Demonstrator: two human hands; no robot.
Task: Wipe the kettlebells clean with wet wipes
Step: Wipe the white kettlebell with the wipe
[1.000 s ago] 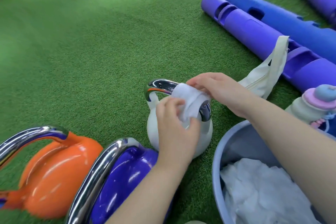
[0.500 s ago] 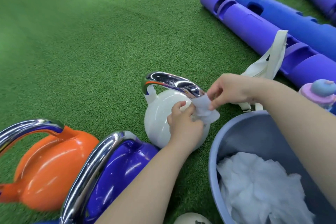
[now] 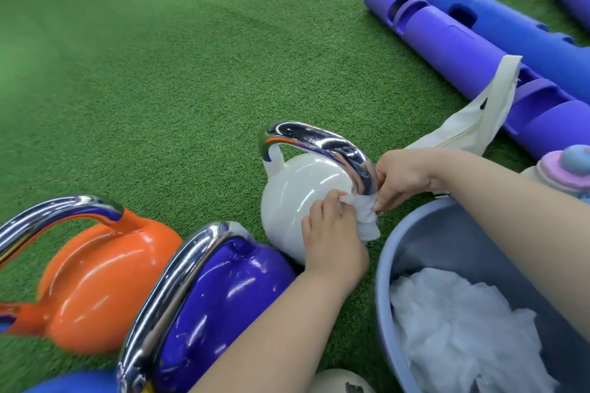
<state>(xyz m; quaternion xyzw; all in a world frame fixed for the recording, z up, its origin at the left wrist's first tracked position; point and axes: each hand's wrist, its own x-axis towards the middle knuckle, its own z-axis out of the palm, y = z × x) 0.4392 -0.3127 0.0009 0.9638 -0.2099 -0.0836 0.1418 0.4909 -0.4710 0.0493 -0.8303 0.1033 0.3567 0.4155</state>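
A white kettlebell [image 3: 293, 198] with a chrome handle stands on the green turf in the middle. A white wet wipe [image 3: 364, 217] is wrapped round the base of the handle's right leg. My left hand [image 3: 332, 233] pinches the wipe from the near side, resting against the bell. My right hand [image 3: 402, 179] pinches the wipe's other end beside the handle. A purple kettlebell [image 3: 223, 290] and an orange kettlebell [image 3: 102, 277] sit at the lower left, both with chrome handles.
A grey-blue bucket [image 3: 412, 233] holding crumpled white wipes stands at the lower right. Purple and blue foam tubes [image 3: 453, 41] lie at the upper right, with a cream bag strap [image 3: 472, 124] and a pastel bottle [image 3: 565, 169] near them. Another white object [image 3: 338, 381] shows at the bottom edge.
The wipe has travelled from the top of the chrome handle down its right leg to the base. Both hands followed it down and to the right.
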